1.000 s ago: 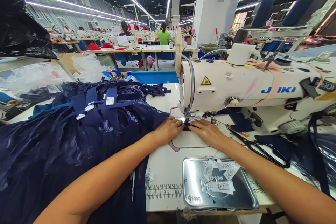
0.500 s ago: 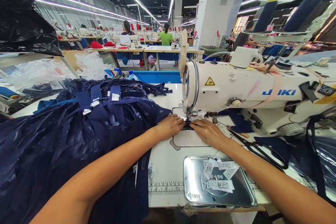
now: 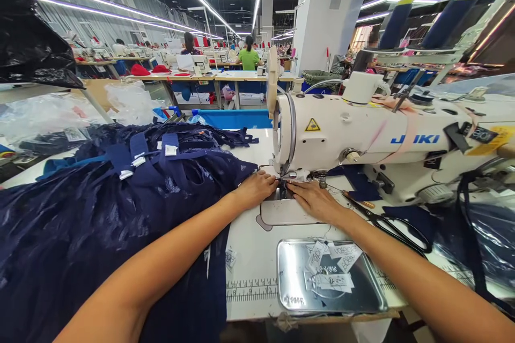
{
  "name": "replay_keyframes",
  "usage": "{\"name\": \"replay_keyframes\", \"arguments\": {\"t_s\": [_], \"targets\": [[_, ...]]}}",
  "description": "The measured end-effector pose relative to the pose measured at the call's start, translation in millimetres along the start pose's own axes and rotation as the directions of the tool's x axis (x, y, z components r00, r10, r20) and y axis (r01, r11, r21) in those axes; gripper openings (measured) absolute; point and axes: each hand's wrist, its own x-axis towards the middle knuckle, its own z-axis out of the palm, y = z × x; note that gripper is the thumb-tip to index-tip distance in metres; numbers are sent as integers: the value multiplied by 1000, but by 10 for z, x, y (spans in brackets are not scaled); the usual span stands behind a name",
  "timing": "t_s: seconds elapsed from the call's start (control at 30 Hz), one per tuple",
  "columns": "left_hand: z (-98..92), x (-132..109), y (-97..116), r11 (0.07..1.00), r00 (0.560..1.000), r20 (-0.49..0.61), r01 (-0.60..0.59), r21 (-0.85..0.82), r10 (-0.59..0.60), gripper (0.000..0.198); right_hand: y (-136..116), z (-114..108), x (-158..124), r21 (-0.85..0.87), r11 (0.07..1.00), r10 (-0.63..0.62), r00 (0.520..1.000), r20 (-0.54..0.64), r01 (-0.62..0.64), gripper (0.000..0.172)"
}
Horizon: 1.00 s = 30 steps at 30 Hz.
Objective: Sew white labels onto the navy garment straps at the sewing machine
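A white sewing machine (image 3: 362,128) reaches in from the right, its needle area low at the centre. Just left of the needle, my left hand (image 3: 257,188) has its fingers curled together at the edge of the navy fabric (image 3: 177,198); what they pinch is too small to name. My right hand (image 3: 316,199) lies flat on the other side of the needle, its fingers stretched toward the presser foot. The navy fabric, with white tags on its straps, is heaped at the left.
A metal tray (image 3: 289,295) with loose white labels (image 3: 332,281) sits at the front. Black scissors (image 3: 396,233) lie right of my right hand, near navy scraps (image 3: 362,185). People sit at tables farther back.
The view has shifted slightly, so the machine and tray appear a little farther left. Less dark material shows between my hands at the needle.
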Motion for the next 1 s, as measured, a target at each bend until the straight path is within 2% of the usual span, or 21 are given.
{"name": "replay_keyframes", "arguments": {"t_s": [0.1,0.2,0.37,0.53,0.63,0.73,0.8,0.9,1.0], "targets": [[-32,6,58,996,997,69,40,81,-46,26,-23,-22,-9,-69,997,37,996,-84,-43,32],[-62,6,106,984,990,89,99,146,-113,26,-16,-36,-28,-129,985,95,982,-166,-117,28],[-60,-55,100,965,973,138,152,215,-184,21,52,-44,-36,-152,981,82,965,-247,-122,27],[-68,-223,75,923,939,182,224,314,-290,24,146,-164,13,-87,969,214,961,-176,-232,23],[-204,-336,71,928,945,174,217,303,-278,23,240,-348,-19,-68,950,295,946,-134,-306,21],[-427,-418,73,935,949,26,305,180,-315,21,307,-556,-148,-63,934,346,934,-93,-352,17],[-564,-442,96,931,931,-12,366,12,-365,22,291,-650,-262,-102,923,369,929,-36,-371,16],[-680,-430,157,836,896,72,435,-334,-438,25,187,-672,-394,-223,904,387,920,64,-365,20],[-703,-397,201,640,879,198,455,-619,-433,27,104,-594,-438,-290,887,412,900,145,-360,17]]}}
